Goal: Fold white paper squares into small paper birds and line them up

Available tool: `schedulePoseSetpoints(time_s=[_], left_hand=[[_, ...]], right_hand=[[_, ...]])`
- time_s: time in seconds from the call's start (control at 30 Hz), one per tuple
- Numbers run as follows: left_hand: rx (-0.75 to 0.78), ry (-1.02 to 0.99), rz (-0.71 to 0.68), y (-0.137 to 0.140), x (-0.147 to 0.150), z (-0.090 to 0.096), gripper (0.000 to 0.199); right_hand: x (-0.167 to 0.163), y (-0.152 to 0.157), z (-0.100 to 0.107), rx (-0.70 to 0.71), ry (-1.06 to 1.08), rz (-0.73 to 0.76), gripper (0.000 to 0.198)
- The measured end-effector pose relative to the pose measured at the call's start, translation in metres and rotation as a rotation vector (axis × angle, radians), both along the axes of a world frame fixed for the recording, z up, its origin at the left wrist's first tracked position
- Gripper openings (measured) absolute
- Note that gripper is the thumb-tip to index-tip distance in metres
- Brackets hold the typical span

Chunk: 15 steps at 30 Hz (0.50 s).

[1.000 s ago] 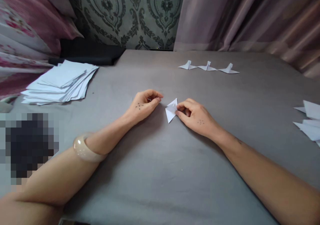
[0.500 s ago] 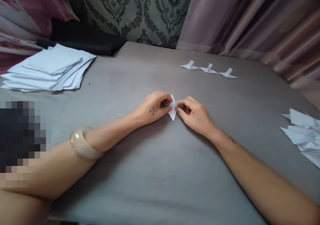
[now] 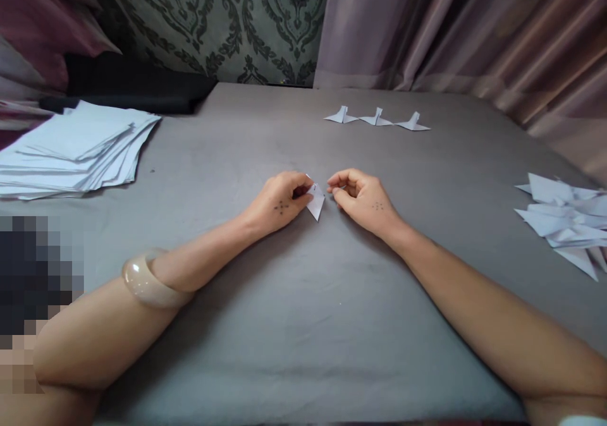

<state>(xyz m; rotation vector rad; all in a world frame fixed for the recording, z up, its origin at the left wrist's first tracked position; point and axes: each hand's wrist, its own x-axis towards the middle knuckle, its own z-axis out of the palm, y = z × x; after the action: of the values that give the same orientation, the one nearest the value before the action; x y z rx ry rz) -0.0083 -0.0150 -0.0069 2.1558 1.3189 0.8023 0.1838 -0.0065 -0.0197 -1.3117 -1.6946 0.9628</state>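
Observation:
Near the middle of the table, my left hand (image 3: 284, 201) is closed, pinching a small folded white paper figure (image 3: 316, 203) between thumb and fingers. One pointed end of the figure hangs toward me; its other side is hidden behind my fingers. My right hand (image 3: 365, 197) is just to the right of it, fingers curled and slightly apart from the thumb, holding nothing and not touching the paper. A row of three folded paper birds (image 3: 378, 118) stands farther back on the grey-covered table (image 3: 303, 325).
At the left is a stack of white paper sheets (image 3: 80, 148), with a folded black cloth (image 3: 137, 88) behind it. A pile of folded white paper pieces (image 3: 566, 214) lies at the right edge. Curtains (image 3: 427, 28) and a patterned wall (image 3: 213, 21) border the table's back.
My right hand has let go of the paper figure and drawn slightly away. The figure has turned in my left hand. The whole view has shifted a little.

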Motion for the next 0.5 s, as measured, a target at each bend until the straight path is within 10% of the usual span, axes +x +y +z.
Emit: schedulePoseSetpoints(time_s=[0.5], left_hand=[[-0.089,-0.084,0.025,0.003,0.002,-0.001,0.017]], right_hand=[[-0.004,-0.006,0.008,0.038,-0.171,0.055,0.015]])
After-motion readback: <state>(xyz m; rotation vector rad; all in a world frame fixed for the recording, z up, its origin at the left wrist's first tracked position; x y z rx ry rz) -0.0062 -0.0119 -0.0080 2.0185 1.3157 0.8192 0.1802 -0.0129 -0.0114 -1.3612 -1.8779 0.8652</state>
